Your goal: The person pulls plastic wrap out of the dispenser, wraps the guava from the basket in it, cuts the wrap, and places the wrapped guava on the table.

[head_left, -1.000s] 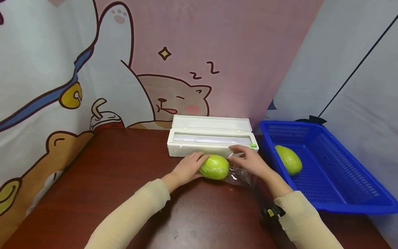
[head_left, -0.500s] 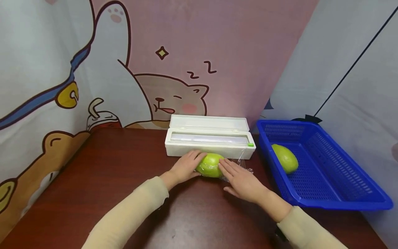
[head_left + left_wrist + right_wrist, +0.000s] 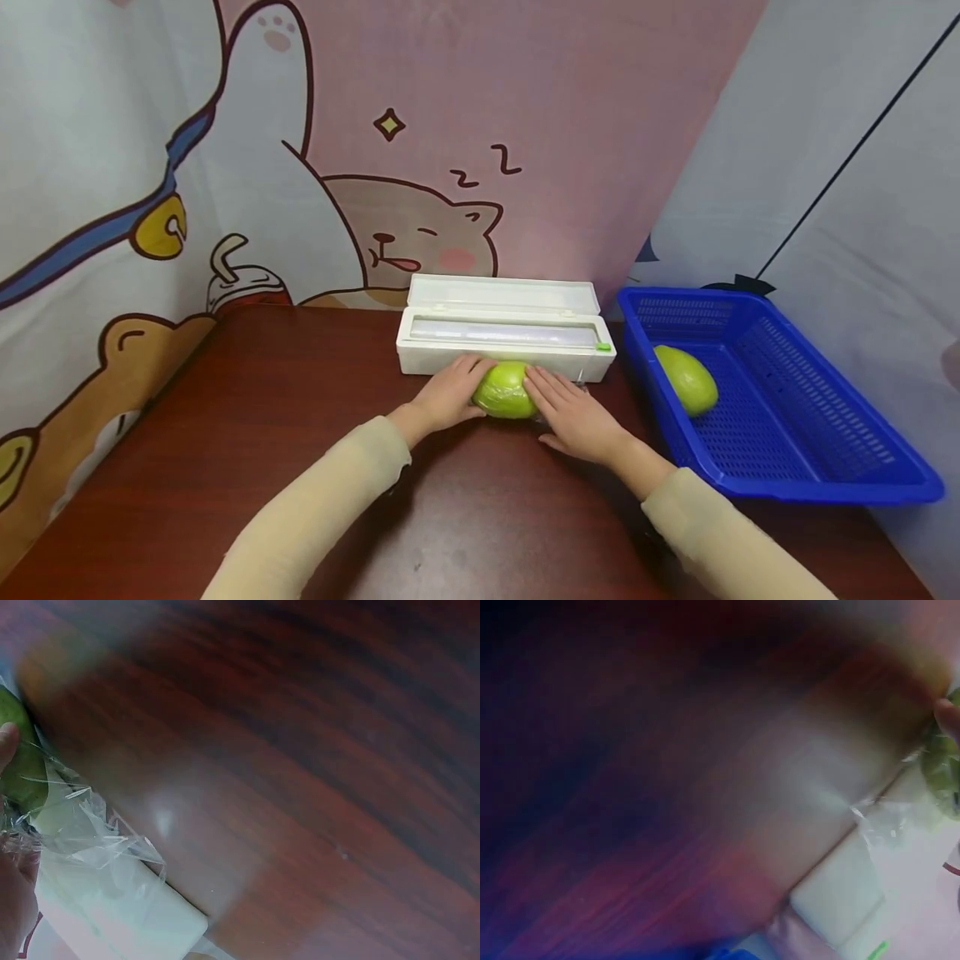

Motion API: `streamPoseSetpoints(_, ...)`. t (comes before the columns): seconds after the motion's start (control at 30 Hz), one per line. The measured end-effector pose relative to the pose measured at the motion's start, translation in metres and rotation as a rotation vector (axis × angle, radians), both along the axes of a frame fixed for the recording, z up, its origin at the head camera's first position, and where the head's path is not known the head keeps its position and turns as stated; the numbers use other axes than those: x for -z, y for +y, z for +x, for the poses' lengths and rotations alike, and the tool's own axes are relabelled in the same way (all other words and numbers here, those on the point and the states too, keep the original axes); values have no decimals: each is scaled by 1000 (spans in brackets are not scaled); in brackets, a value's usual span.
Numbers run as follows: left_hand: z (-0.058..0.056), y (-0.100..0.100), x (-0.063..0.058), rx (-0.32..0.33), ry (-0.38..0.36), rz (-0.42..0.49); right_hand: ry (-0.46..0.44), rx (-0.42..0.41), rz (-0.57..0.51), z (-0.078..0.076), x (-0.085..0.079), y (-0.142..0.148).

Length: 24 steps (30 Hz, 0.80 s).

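Note:
A smooth, oval green fruit point(image 3: 504, 393), partly covered in clear cling film point(image 3: 97, 829), lies on the table in front of a white cling film dispenser point(image 3: 427, 360). My left hand point(image 3: 444, 396) grips its left end, fingers over the top and thumb on the near side. At the right end my right hand point(image 3: 581, 421) presses with straight fingers, its thumb held lower and apart. Loose film bunches past both ends of the fruit in the wrist views. The underside of the fruit is hidden.
The dispenser's lid point(image 3: 502, 292) stands raised, showing a film roll, with a green slider point(image 3: 603, 347) at its right. A blue plastic basket point(image 3: 873, 400) on the right holds another green fruit point(image 3: 686, 381). A printed cloth point(image 3: 585, 150) hangs behind the dark wooden table point(image 3: 465, 517).
My right hand has come in from the loose film to the fruit's right end and pressed the film against it. The fruit has shifted slightly back towards the dispenser. My left hand keeps its hold.

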State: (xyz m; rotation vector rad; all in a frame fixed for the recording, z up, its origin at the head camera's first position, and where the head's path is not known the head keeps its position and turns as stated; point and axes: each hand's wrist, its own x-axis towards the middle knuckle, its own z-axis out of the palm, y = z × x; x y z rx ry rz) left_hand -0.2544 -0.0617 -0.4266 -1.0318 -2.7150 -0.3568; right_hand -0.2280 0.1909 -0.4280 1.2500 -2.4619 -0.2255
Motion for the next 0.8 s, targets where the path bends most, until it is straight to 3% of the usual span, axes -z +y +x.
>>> streamPoseSetpoints(0.27,-2,-3,-9,45,-106,62,42,-58,-74,-12,5,1)
streamPoseSetpoints(0.4,-4,-6,-21,69,-214,110,-7,-55,-144,-15,-1,-1)
streamPoseSetpoints(0.6,-6,-8,-36,48,-358,135,-62,-52,-239,-20,-12,-8)
streamPoseSetpoints(0.8,-6,-8,-39,63,-370,155,-90,-42,-280,-24,-18,-13)
